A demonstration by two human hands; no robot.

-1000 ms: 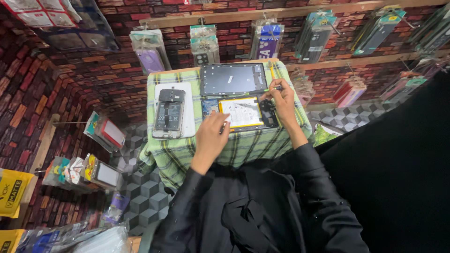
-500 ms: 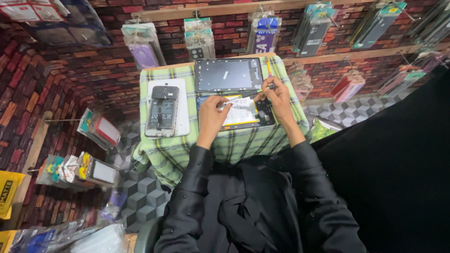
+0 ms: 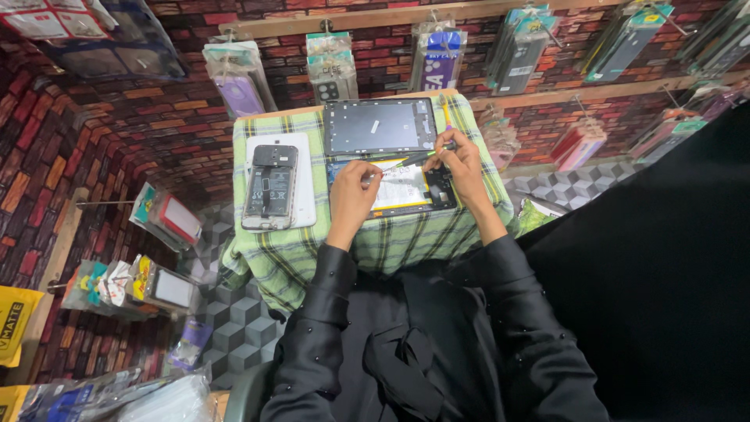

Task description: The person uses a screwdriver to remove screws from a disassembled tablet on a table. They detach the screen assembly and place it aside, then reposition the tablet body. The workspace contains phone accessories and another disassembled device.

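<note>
Looking down at a small tabletop (image 3: 289,258) with a green plaid cloth, going left to right: first an opened phone (image 3: 269,187) lying on a white slab, long axis running away from the person, well clear of both hands. Next to it, the opened tablet (image 3: 402,191) is right in front of the hands, long axis running side to side, with its dark screen panel (image 3: 380,125) lying just beyond it toward the far edge.

Left hand (image 3: 353,195) rests on the tablet's left part, fingers curled and pressing down, looks like it's steadying it, not gripping anything I can make out. Right hand (image 3: 461,160) is over the tablet's right end, pinched on a thin tool (image 3: 418,156) whose tip points left across the board, toward the left hand. So both hands are on the thing, a little apart, right one nearer the dark corner of parts.

Room is tight: the tablet sits close to the near edge and the right edge of the cloth, screen panel blocks the far side, phone takes the left. Packaged accessories (image 3: 437,59) hang on the brick wall behind.
</note>
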